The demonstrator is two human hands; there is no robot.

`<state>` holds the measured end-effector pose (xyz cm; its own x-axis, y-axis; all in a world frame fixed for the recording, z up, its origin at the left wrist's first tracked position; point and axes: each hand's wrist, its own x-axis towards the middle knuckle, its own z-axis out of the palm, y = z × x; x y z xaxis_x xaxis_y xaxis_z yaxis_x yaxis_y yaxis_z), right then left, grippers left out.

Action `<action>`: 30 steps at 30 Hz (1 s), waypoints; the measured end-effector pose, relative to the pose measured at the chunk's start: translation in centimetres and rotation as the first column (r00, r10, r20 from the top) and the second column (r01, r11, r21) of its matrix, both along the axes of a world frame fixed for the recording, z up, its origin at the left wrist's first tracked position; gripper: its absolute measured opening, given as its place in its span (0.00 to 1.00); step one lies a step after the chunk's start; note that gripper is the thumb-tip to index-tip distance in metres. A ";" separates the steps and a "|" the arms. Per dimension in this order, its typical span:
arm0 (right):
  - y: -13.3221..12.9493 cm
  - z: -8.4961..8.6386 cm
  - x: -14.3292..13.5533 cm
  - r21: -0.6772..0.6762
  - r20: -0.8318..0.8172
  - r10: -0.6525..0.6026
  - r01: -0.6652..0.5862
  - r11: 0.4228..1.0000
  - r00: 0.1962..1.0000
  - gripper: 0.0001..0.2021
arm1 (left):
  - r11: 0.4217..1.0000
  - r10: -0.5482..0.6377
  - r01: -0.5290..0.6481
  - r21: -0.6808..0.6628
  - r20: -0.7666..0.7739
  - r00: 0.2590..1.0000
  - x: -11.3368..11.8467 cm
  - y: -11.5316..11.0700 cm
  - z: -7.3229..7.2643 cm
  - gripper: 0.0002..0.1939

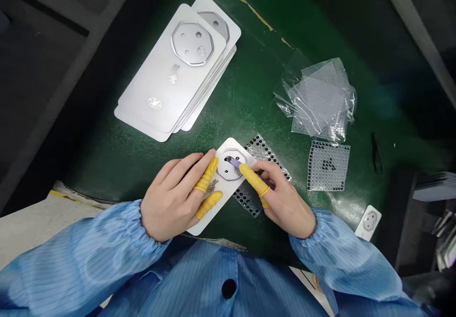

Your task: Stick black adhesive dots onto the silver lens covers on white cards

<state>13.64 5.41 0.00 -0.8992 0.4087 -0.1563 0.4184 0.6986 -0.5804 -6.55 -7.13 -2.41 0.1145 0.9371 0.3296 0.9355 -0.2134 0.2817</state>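
Observation:
A white phone-shaped panel (201,219) with an octagonal camera ring lies slanted on the green table. My left hand (181,191) rests on its left side, fingers stretched out and lying flat, thumb on the face. Yellow finger cots cover that thumb and index finger. My right hand (280,191) pinches slim purple tweezers (235,163), whose tip is at a hole in the ring. A yellow cot covers a right finger as well. Partly under the panel and right hand lies a clear sheet (265,153) bearing small round black pieces.
Larger white panels (149,79) are stacked at upper left. Clear plastic bags (320,98) lie at right, above another clear sheet (327,177) edged with black pieces. Dark tweezers (376,153) are farther right. A small white panel (368,222) sits near my right sleeve.

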 end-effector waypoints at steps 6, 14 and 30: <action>-0.2 0.4 -0.9 -0.020 0.057 -0.026 0.027 0.999 0.998 0.16 | 1.000 0.004 -0.004 0.013 0.027 1.000 0.1 0.2 0.3 0.14; -0.7 0.2 -0.6 0.087 0.055 -0.037 0.032 0.996 0.998 0.16 | 0.999 0.019 -0.019 -0.026 -0.010 1.000 0.2 0.2 0.3 0.17; -0.5 1.7 -1.9 0.242 0.178 0.138 -0.180 0.953 0.974 0.20 | 0.996 0.007 -0.020 -0.084 -0.148 0.989 0.9 0.6 0.9 0.10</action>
<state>11.73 4.92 1.69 -0.9282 0.3071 -0.2099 0.3611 0.8795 -0.3100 -5.67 -6.51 -1.50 0.1434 0.9627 0.2294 0.9708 -0.1819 0.1566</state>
